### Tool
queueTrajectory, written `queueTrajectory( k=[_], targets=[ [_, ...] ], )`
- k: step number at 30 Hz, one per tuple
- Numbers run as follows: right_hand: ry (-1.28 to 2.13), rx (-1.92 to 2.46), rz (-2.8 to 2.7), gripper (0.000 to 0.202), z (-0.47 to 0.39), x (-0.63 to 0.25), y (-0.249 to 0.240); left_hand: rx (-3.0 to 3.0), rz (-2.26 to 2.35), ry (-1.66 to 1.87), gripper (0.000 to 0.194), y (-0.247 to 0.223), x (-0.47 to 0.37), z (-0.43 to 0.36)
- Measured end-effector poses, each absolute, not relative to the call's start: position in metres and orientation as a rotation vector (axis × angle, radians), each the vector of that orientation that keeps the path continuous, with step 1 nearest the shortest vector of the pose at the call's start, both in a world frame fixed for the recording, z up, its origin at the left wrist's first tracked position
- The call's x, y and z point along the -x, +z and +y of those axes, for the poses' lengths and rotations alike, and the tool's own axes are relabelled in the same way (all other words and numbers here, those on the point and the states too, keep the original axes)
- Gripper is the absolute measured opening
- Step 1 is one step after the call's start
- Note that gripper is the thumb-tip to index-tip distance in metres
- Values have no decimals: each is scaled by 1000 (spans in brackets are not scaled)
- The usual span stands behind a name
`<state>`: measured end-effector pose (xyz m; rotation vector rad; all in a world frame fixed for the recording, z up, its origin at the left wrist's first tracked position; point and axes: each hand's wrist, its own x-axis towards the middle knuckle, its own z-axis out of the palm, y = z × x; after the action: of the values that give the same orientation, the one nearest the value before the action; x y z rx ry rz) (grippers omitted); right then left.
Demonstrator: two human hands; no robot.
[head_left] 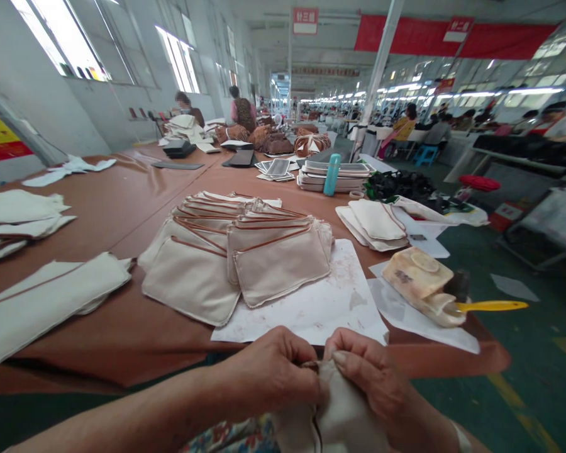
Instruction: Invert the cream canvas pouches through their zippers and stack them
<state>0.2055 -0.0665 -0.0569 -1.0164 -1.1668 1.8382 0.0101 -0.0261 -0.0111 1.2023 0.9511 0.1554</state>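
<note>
Both my hands meet at the bottom centre, just off the table's front edge. A cream fabric piece with a dark line down it hangs from them. My left hand pinches its top edge, where a bit of brown shows. Close beside it, my right hand grips the same edge between thumb and fingers. Beyond my hands, overlapping stacks of cream fabric pieces with brown trim lie partly on a stained white paper sheet.
A cut-open plastic container with a yellow-handled tool stands at the table's right corner. More cream pieces lie at the left. A teal bottle stands by stacked panels farther back. Other people sit or stand in the distance.
</note>
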Motion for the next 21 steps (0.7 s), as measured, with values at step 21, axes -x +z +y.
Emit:
queueTrajectory(
  k=[21],
  targets=[
    [1235,721,-1576,10,-67,-214,-55,-1091,949,406,11,-13,-23,-32]
  ],
)
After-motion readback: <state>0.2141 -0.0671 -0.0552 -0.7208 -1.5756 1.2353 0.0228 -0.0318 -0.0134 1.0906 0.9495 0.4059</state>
